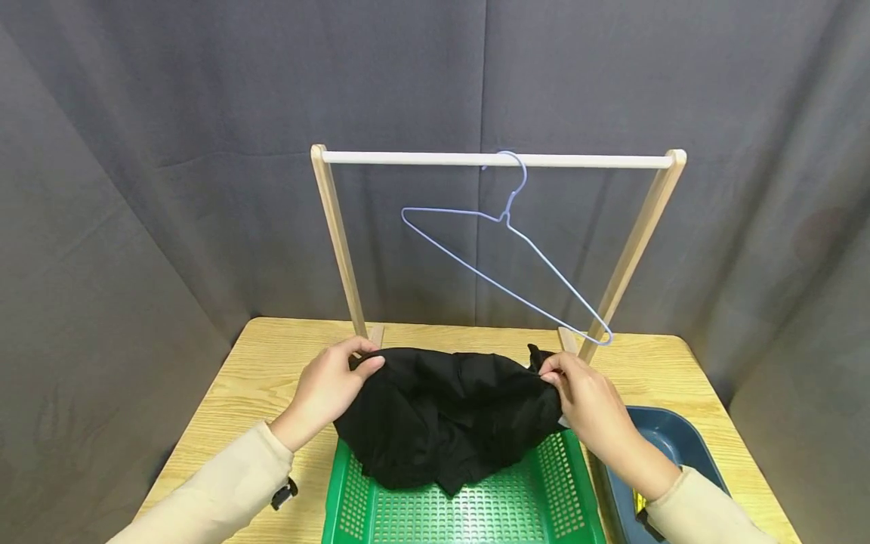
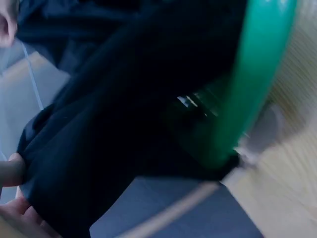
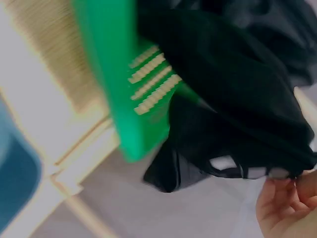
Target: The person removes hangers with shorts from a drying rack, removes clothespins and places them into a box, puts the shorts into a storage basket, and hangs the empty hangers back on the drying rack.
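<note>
A black cloth garment (image 1: 448,412) is stretched between both hands, its lower part drooping into a green perforated basket (image 1: 590,495). At its upper left corner my left hand (image 1: 331,384) pinches the edge between thumb and fingers. The right hand (image 1: 590,400) pinches the upper right edge, where a small black flap sticks up. White label-like patches (image 3: 223,162) show on the cloth close to the right fingers in the right wrist view. Folds hide the garment's full shape.
Behind the garment stands a rack with a white rail (image 1: 421,158) and wooden posts. A lilac hanger (image 1: 506,217) hangs tilted from the rail. A dark blue tray (image 1: 662,432), partly covered by the right forearm, sits on the wooden table (image 1: 261,370) at the right.
</note>
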Action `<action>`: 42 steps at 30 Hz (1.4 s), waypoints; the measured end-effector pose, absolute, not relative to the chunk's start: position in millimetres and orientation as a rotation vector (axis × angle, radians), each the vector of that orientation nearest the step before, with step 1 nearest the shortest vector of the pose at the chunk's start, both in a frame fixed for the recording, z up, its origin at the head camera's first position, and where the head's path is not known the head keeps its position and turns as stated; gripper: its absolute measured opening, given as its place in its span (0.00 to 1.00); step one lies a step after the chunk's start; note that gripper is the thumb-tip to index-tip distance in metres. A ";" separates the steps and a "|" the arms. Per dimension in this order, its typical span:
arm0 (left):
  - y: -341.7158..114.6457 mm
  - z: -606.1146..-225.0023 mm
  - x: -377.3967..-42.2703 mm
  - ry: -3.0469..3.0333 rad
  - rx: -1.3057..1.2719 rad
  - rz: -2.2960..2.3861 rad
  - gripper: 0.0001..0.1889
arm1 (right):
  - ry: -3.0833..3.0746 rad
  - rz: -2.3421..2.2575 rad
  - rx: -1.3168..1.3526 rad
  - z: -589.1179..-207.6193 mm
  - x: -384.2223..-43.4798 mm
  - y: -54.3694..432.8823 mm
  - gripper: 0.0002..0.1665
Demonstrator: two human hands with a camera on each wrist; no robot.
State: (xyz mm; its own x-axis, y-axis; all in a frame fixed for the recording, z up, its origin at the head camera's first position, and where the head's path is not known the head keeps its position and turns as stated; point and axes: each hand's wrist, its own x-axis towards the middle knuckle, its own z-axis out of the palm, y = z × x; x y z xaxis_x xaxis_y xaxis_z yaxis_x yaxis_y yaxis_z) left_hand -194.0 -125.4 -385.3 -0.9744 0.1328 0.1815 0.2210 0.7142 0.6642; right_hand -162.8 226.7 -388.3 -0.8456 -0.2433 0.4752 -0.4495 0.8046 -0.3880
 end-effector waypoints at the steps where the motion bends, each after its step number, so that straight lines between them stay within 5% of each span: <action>1: -121.1 -381.4 -188.6 -2.806 -0.315 -1.108 0.09 | -2.571 0.691 0.574 -384.9 -158.5 220.7 0.09; 10: -92.1 -387.9 -153.8 -2.937 -0.664 -1.071 0.04 | -2.627 0.710 1.108 -389.7 -129.0 176.6 0.15; 20: -81.1 -413.2 -146.6 -3.114 -1.027 -0.907 0.02 | -2.777 0.496 1.337 -412.2 -129.3 155.0 0.10; 27: -78.4 -419.5 -188.4 -3.008 -0.937 -0.662 0.04 | -2.648 0.252 1.278 -420.7 -170.6 144.7 0.08; 35: -87.9 -441.5 -244.9 -3.071 -0.715 -0.281 0.19 | -2.579 -0.088 1.049 -451.5 -227.6 143.5 0.17; 42: -81.6 -442.1 -257.3 -3.052 -0.717 -0.374 0.11 | -2.525 -0.247 1.073 -467.2 -250.6 138.4 0.10</action>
State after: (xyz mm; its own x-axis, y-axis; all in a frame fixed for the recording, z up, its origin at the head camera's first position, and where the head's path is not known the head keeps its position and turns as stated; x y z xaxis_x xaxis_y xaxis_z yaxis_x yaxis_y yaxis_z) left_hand -257.3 -81.6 -442.1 -0.8966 0.4411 0.0386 0.4374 0.8687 0.2326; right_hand -250.6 138.4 -467.2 -0.6337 -0.7217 0.2785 -0.6540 0.6921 0.3054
